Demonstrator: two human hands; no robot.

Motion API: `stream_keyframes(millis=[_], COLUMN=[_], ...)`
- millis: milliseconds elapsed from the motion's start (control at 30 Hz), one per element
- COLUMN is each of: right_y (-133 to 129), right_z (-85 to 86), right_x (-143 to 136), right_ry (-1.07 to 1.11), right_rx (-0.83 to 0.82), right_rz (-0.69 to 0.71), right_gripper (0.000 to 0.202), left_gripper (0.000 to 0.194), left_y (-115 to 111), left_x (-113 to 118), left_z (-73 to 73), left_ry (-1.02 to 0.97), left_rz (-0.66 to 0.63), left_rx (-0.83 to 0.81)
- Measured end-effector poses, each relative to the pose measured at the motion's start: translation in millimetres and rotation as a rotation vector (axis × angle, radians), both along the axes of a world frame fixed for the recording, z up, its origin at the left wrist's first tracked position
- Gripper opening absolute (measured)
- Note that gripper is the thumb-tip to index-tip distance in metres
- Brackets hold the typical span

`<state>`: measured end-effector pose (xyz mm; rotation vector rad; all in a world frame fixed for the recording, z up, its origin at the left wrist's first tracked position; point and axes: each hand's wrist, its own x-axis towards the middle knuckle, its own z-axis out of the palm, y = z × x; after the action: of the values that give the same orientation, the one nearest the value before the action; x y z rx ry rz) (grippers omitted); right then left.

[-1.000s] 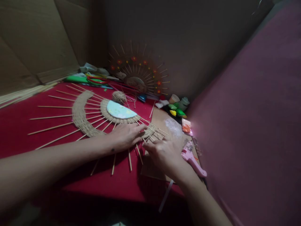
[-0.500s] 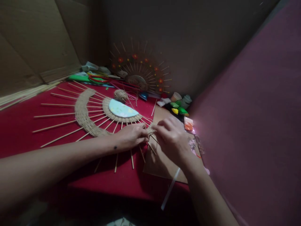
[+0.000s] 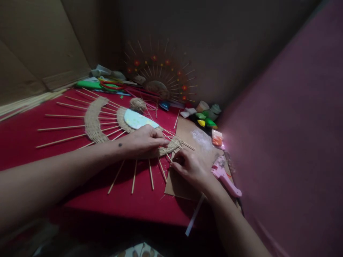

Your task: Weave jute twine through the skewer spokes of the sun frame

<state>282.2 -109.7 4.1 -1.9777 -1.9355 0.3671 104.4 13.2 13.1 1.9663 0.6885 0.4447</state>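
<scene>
A half-round woven fan of twine and thin wooden sticks [image 3: 95, 119] lies on the red table, with a light blue patterned half disc [image 3: 138, 119] at its centre. My left hand [image 3: 144, 142] rests over the spokes, its fingers closed together on the outer twine band; their tips are partly hidden. Right of it, my right hand [image 3: 191, 167] is at the band's right end, thumb and fingers curled around a wooden stick [image 3: 169, 157]. Behind the fan sits a ball of twine [image 3: 137, 105].
A cardboard sheet [image 3: 184, 125] lies under the fan's right end, with a pink glue gun [image 3: 226, 178] and a clear glue stick [image 3: 194, 216] near it. Red-handled scissors [image 3: 111, 85] lie at the back. A flowered stick fan [image 3: 158, 85] leans on the wall.
My left hand has moved left and up along the band. My right hand has dropped lower, uncovering the band's right end and the glue gun.
</scene>
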Motion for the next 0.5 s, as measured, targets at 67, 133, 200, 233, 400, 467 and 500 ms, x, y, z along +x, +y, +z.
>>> stream_keyframes(millis=[67, 133, 200, 233, 400, 467, 500], right_y=[-1, -1, -1, 0, 4, 5, 5], right_z=[-1.2, -1.0, 0.9, 2.3, 8.7, 9.5, 9.8], right_x=[0, 0, -3, -6, -24, -27, -29], right_ry=[-0.042, -0.09, -0.155, -0.198, -0.406, -0.437, -0.446], right_rx=[0.052, 0.049, 0.009, -0.013, -0.117, -0.125, -0.118], right_rz=[-0.045, -0.053, -0.025, -0.013, -0.054, -0.068, -0.064], right_gripper=[0.012, 0.01, 0.007, 0.008, 0.02, 0.024, 0.026], left_gripper=[0.046, 0.048, 0.049, 0.048, 0.044, 0.042, 0.041], left_y=[-1, -3, -3, -3, -3, -2, -2], left_x=[-2, -2, -2, -2, -5, -7, -8], left_z=[4.6, 6.9, 6.3, 5.4, 6.3, 8.7, 9.6], left_ry=[0.028, 0.024, 0.005, -0.008, -0.047, -0.042, -0.038], left_rz=[0.032, 0.027, -0.025, -0.056, -0.125, -0.125, -0.133], left_rx=[-0.047, -0.051, -0.076, -0.105, -0.118, -0.076, -0.066])
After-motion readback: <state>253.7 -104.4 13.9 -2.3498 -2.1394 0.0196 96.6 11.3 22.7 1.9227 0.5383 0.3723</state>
